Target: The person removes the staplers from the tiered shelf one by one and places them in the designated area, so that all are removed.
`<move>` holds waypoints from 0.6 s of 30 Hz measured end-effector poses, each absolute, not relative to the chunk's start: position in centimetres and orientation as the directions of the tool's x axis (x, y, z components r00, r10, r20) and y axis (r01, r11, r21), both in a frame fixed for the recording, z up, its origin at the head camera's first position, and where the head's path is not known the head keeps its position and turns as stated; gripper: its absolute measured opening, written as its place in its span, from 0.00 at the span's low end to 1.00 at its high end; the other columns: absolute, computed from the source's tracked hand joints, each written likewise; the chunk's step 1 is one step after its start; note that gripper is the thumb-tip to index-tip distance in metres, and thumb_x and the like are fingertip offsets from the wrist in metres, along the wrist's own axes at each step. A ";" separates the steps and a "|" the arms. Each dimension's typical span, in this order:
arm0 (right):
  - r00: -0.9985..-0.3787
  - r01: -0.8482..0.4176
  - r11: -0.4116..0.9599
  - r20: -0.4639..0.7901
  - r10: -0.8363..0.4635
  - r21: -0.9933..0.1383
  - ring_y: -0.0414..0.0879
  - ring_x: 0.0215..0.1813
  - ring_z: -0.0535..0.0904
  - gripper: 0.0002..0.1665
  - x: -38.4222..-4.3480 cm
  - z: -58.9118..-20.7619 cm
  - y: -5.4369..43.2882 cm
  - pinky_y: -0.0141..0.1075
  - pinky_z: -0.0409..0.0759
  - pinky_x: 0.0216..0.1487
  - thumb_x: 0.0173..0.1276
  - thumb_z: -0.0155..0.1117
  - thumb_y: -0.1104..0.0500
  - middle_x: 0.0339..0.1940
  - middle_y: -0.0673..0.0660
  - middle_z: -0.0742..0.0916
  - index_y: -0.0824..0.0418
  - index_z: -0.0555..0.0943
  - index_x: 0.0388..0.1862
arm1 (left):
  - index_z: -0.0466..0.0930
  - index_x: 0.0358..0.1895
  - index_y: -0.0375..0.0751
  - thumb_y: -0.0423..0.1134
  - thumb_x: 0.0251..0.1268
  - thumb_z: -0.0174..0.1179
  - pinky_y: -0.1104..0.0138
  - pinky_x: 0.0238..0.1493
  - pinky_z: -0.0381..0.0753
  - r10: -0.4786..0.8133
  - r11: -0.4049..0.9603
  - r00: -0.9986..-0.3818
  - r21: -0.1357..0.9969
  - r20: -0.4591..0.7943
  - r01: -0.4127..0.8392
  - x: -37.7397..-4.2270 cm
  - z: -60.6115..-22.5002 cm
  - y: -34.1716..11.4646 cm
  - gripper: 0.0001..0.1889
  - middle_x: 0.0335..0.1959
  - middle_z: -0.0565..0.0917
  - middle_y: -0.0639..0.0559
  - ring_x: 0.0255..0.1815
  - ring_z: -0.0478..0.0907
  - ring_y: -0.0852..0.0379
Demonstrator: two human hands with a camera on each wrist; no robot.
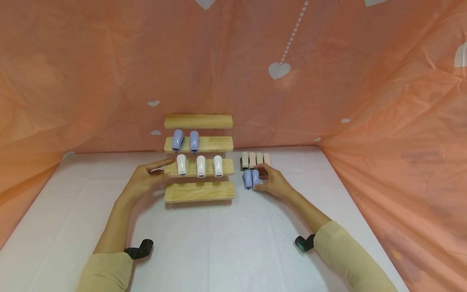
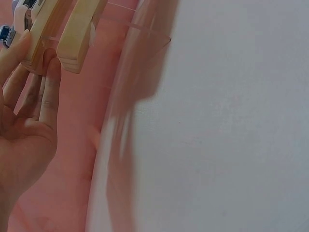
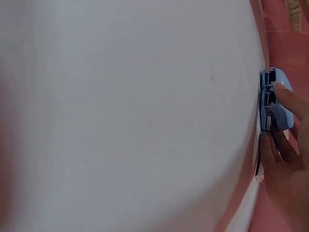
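Note:
My left hand (image 1: pixel 144 178) grips the left end of a plank on the wooden tiered rack (image 1: pixel 198 192), thumb on one side and fingers on the other in the left wrist view. Three white mini staplers (image 1: pixel 201 166) stand on that plank. Two purple mini staplers (image 1: pixel 194 141) sit one tier higher. To the right of the rack, my right hand (image 1: pixel 274 182) pinches the right one of two purple mini staplers (image 1: pixel 255 178) standing side by side. In the right wrist view the thumb lies on the bluish stapler (image 3: pixel 280 118) and the fingers are beneath.
Behind the right-hand pair, several grey-green and pink mini staplers (image 1: pixel 252 159) stand in a row on the white table (image 1: pixel 219 251). An orange cloth with white hearts (image 1: pixel 279 70) hangs behind and at the sides. Black wrist straps (image 1: pixel 140 249) show on both forearms.

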State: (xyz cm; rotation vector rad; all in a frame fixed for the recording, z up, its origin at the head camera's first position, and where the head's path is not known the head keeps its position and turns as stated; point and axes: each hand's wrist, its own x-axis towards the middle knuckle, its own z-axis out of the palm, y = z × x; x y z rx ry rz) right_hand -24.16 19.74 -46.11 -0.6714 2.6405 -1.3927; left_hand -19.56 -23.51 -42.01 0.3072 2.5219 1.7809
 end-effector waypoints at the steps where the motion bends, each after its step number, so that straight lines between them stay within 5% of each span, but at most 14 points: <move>1: -0.904 -0.336 0.497 0.125 -0.410 -0.800 0.59 0.58 0.80 0.39 -24.2 -46.0 19.8 0.45 0.77 0.61 0.52 0.79 0.69 0.58 0.67 0.81 0.70 0.72 0.63 | 0.75 0.67 0.39 0.43 0.63 0.70 0.76 0.50 0.77 0.184 0.319 -0.980 0.939 0.076 0.133 -19.5 -42.0 -23.5 0.30 0.68 0.74 0.40 0.50 0.80 0.66; 13: -0.897 -0.396 0.456 0.229 -0.377 -0.797 0.61 0.57 0.80 0.33 -24.8 -43.3 19.4 0.48 0.77 0.61 0.54 0.78 0.68 0.55 0.69 0.83 0.70 0.77 0.59 | 0.74 0.69 0.43 0.47 0.62 0.70 0.75 0.52 0.75 0.168 0.360 -0.985 0.929 0.021 0.082 -19.4 -41.5 -23.5 0.32 0.68 0.74 0.43 0.57 0.77 0.53; 18: -0.876 -0.454 0.407 0.314 -0.365 -0.793 0.67 0.56 0.80 0.30 -24.8 -41.8 18.5 0.53 0.77 0.60 0.54 0.76 0.73 0.53 0.73 0.83 0.74 0.78 0.57 | 0.74 0.69 0.41 0.45 0.63 0.70 0.75 0.51 0.75 0.176 0.346 -0.984 0.933 0.040 0.100 -19.5 -41.7 -23.5 0.31 0.67 0.74 0.42 0.54 0.78 0.57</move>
